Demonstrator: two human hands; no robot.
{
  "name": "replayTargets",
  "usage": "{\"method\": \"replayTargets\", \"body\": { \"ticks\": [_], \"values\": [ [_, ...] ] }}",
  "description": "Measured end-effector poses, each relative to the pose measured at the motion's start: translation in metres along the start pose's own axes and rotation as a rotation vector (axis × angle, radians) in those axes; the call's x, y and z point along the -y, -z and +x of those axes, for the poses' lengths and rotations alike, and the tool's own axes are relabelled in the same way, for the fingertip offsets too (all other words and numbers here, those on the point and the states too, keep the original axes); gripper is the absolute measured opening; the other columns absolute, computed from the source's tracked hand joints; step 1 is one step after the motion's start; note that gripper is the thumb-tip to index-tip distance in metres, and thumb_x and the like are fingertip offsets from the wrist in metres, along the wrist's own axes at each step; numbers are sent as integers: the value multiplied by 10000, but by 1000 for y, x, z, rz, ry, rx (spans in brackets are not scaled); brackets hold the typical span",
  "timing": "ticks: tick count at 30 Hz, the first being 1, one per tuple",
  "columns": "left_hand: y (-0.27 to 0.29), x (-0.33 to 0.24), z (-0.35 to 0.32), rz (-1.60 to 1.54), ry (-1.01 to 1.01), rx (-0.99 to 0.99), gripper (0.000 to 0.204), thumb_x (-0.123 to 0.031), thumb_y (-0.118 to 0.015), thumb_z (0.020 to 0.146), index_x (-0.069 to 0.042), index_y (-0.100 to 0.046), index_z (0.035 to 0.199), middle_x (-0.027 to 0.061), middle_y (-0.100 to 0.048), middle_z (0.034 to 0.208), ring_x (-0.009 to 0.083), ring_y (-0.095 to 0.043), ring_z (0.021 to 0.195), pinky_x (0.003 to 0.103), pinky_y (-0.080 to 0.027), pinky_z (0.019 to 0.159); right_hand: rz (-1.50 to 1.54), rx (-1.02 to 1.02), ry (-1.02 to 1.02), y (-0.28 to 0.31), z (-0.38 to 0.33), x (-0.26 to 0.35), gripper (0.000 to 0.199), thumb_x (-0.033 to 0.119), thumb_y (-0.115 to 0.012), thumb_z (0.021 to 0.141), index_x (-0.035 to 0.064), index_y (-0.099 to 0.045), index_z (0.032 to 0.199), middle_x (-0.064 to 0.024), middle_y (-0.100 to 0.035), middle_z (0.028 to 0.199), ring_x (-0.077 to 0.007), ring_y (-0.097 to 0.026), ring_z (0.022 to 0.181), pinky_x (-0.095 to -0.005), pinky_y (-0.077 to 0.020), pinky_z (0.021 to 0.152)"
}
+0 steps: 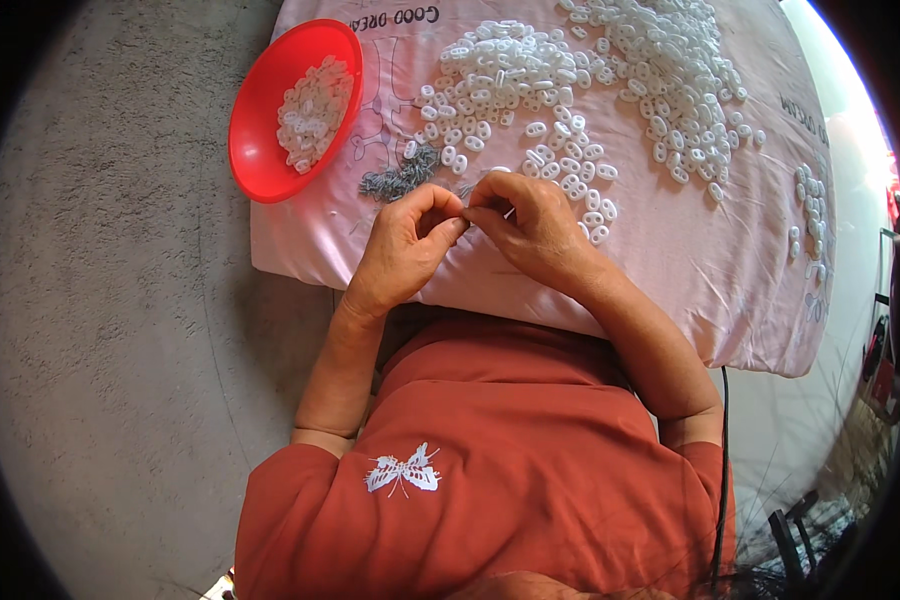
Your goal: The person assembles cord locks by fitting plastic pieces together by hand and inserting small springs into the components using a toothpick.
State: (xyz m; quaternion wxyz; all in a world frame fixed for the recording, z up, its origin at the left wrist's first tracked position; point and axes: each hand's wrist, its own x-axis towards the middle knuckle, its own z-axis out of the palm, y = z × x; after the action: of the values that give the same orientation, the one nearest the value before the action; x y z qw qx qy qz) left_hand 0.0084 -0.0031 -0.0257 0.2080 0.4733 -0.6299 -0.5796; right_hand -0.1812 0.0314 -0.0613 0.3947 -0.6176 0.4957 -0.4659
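Observation:
My left hand [406, 243] and my right hand [533, 222] meet just over the near part of the cloth-covered table, thumbs and index fingers pinched close together. Whatever lies between the fingertips is too small to make out. Right behind my left hand is a tangled bunch of thin grey pieces [402, 175], like short wires or threads. Beyond my right hand, small white oval pieces with two holes [570, 160] are strewn, several of them close to its knuckles.
On the pink printed cloth [660, 270], a red bowl [247, 135] with translucent whitish pieces [315, 110] stands at the left edge. White two-hole pieces form a heap [510, 65] at the back and a larger one [670, 75] at back right. A small group [810, 215] lies far right. A black cable [723, 460] hangs beside my right arm.

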Motion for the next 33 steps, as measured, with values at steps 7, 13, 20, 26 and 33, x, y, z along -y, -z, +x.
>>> {"method": "replayTargets", "body": {
  "ticks": [7, 13, 20, 26, 33],
  "values": [
    [-3, -3, -1, 39, -5, -20, 68, -5, -619, 951, 12, -639, 1014, -5, -643, 880, 41, -587, 811, 217, -498, 726, 185, 82, -207, -1, 0, 0, 105, 84, -699, 927, -9, -650, 935, -75, -694, 789, -114, -664, 684, -283, -527, 618],
    [-2, -3, -1, 66, -32, -51, 81, -10, -619, 952, 16, -635, 1027, 2, -647, 896, 50, -597, 821, 226, -506, 740, 446, 147, -340, -1, 1, -3, 46, 30, -653, 959, -6, -639, 983, -37, -689, 845, -94, -670, 758, -243, -549, 667],
    [-1, -6, -3, 47, -57, -50, 84, -21, -622, 960, 18, -636, 1033, 10, -653, 903, 51, -602, 821, 226, -508, 739, 486, 121, -328, -2, 1, -2, 49, 3, -648, 952, -3, -632, 998, -45, -689, 863, -98, -676, 779, -242, -556, 694],
    [-1, -7, -3, 68, -58, -64, 82, -23, -618, 966, 18, -641, 1034, 9, -656, 891, 56, -609, 813, 227, -506, 724, 484, 109, -307, -3, 1, -3, 49, -5, -649, 949, 4, -634, 995, -40, -691, 876, -110, -693, 794, -242, -556, 692],
    [-2, -10, -4, 41, -55, -95, 72, -16, -611, 966, 17, -642, 1022, 4, -656, 850, 53, -608, 780, 224, -500, 705, 576, 115, -380, -2, 2, -1, 73, 15, -655, 954, -1, -655, 1025, -45, -701, 883, -109, -694, 795, -239, -556, 693]
  ]
}}
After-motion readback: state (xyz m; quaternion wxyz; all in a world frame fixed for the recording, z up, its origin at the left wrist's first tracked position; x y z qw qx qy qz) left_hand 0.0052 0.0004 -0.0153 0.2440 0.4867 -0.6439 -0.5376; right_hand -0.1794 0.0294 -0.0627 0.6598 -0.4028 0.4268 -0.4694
